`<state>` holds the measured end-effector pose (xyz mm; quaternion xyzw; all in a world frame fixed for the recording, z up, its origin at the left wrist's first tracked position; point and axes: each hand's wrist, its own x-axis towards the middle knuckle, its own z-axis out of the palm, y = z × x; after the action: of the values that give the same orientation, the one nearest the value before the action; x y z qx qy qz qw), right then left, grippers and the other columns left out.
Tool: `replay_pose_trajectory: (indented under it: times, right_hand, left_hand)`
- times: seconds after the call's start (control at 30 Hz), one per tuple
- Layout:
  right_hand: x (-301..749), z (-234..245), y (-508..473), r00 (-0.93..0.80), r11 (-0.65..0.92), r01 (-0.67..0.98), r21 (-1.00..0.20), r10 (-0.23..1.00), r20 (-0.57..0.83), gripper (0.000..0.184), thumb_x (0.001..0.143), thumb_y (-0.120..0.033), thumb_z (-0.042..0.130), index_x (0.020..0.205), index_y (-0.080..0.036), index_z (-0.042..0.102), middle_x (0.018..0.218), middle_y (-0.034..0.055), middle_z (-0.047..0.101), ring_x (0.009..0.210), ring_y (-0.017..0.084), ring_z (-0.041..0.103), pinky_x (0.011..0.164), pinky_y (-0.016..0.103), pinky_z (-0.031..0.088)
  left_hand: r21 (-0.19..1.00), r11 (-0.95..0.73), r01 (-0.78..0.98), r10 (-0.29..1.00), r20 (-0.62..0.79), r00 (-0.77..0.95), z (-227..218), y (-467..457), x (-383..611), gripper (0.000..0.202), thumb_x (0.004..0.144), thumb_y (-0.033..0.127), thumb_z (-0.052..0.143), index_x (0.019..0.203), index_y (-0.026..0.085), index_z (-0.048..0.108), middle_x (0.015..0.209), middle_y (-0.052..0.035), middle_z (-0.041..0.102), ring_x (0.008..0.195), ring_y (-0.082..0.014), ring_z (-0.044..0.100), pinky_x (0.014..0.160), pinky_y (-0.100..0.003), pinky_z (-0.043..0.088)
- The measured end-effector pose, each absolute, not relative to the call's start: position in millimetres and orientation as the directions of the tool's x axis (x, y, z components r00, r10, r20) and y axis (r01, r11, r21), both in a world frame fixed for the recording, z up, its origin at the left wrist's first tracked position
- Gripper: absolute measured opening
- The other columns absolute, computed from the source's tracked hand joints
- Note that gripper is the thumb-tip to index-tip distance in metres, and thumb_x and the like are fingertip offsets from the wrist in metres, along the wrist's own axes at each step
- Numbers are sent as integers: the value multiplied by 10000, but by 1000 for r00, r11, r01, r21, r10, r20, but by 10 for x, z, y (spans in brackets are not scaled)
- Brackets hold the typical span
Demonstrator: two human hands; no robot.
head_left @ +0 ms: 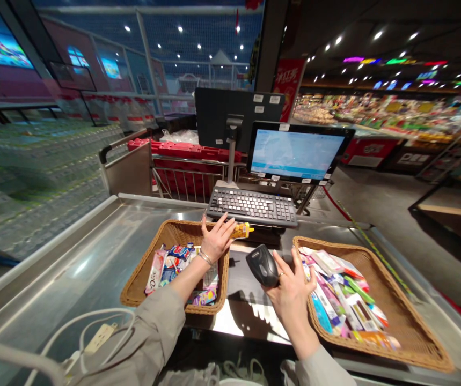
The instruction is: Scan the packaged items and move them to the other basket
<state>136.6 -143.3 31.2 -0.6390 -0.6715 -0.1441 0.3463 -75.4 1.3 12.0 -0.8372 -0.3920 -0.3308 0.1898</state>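
Observation:
My left hand [215,237] is closed on a small yellow tube-shaped packet [241,230], holding it above the far rim of the left wicker basket [141,273]. That basket holds several snack packets [169,265]. My right hand [290,287] grips a black handheld barcode scanner [262,264], its head turned towards the yellow packet. The right wicker basket [407,321] lies just right of this hand and holds several colourful packets [343,300].
A black keyboard [253,206] sits beyond the baskets, with a lit screen [297,154] and a second monitor's back [230,115] behind it. The steel counter [73,257] stretches left; white cables and a plug [97,335] lie near its front. A red cart [182,161] stands behind.

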Motion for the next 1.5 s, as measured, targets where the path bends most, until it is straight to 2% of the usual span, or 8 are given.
replay_pose_trajectory:
  times: [0.2,0.43,0.87,1.1,1.5]
  right_hand:
    - [1363,316,-1432,51,138,964,-227,744,666,171,777,-243,605,917,-248,703,1254,33,673,1375,360,380,1094,601,120]
    - [1342,338,-1462,45,156,960,-231,733,679,182,790,-246,592,928,-235,711,1212,52,693,1394,353,364,1098,595,110]
    - [1313,356,-1550,28,167,958,-231,751,659,204,788,-207,587,928,-264,725,1208,16,695,1423,323,326,1128,594,123]
    - [1317,339,-1588,28,163,957,-240,771,636,156,785,-212,598,856,-266,725,1221,7,689,1416,340,331,1112,598,125]
    - [1322,358,-1628,37,144,963,-228,767,641,95,749,-200,621,791,-241,695,1233,30,683,1420,349,320,1111,610,116]
  left_hand:
    - [-73,-607,792,540,693,477,107,-4,-755,486,920,328,578,1396,266,504,1385,-115,595,1382,-310,447,1151,-667,-134]
    - [-80,-603,794,532,701,475,116,-44,-765,492,926,338,568,1406,267,494,1380,-118,599,1393,-318,431,1148,-660,-150]
    - [-73,-603,794,526,712,465,76,-70,-794,499,931,340,559,1421,285,485,1399,-101,585,1408,-325,407,1154,-676,-119]
    - [-75,-595,800,529,712,461,94,-74,-796,495,927,325,570,1414,294,483,1418,-89,564,1404,-300,418,1144,-641,-188]
    - [-37,-621,783,553,688,470,89,-44,-852,529,890,284,620,1403,323,498,1363,-90,614,1380,-325,447,1133,-698,-139]
